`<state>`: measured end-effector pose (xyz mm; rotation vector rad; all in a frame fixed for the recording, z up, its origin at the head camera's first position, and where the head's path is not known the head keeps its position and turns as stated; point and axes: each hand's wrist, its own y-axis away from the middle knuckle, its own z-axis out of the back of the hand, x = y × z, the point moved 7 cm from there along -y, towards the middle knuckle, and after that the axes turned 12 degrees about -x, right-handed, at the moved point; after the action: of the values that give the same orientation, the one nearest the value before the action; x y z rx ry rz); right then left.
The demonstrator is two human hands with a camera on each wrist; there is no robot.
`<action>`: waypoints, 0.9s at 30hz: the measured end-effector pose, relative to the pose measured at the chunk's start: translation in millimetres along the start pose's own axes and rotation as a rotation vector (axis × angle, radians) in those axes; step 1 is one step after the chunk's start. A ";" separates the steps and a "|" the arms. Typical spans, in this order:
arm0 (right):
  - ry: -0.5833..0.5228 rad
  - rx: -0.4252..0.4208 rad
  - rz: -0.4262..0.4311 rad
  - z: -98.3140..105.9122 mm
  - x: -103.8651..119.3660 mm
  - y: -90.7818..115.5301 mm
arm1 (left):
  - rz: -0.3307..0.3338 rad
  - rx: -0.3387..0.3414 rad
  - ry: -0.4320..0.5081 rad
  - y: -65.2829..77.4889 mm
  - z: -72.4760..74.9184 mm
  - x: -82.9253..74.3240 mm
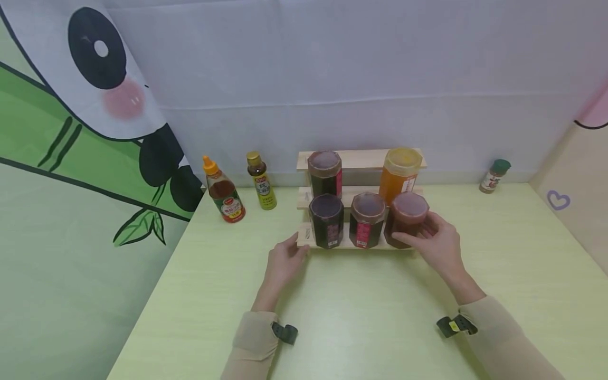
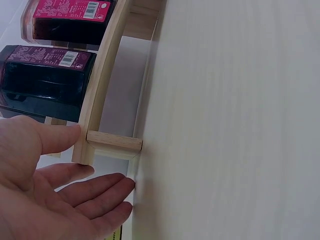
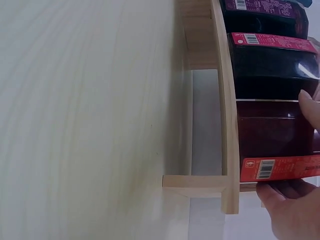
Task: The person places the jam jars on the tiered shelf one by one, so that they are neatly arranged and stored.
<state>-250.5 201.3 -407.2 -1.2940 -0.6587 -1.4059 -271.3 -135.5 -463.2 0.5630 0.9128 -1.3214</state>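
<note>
A three-tier wooden rack stands against the back wall with several jars on it. At its front left end, my left hand pinches the lowest board between thumb and index finger, the other fingers extended below. At the front right, my right hand grips a dark red jar, thumb on one side and fingers on the other. In the right wrist view this jar's base meets the front board. A dark jar with a pink label and a dark purple-labelled jar stand beside it.
Behind on the middle tier are another dark jar and an amber jar. Left of the rack stand an orange-capped sauce bottle and a gold-capped bottle. A green-capped spice jar is at the far right.
</note>
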 end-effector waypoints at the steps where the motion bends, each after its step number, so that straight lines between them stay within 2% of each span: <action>1: -0.005 0.001 0.001 -0.2 -4.0 -0.8 | 0.000 0.001 0.001 -0.2 -0.2 0.1; 4: -0.008 0.003 -0.002 0.0 -16.0 -2.9 | -0.001 0.004 0.006 -0.8 -0.9 0.2; 12: 0.021 0.009 -0.003 5.3 -20.1 -0.4 | 0.011 0.000 0.000 -0.4 -0.4 0.7; 18: 0.108 0.004 0.031 12.9 -19.0 2.4 | 0.014 0.010 -0.004 -0.1 -0.5 2.9; 27: 0.159 0.011 0.057 23.8 -23.4 1.7 | -0.026 0.047 -0.030 -0.5 -0.2 1.1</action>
<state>-244.3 229.9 -423.2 -1.1699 -0.5172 -1.4393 -271.9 -136.1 -464.2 0.5683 0.8686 -1.3741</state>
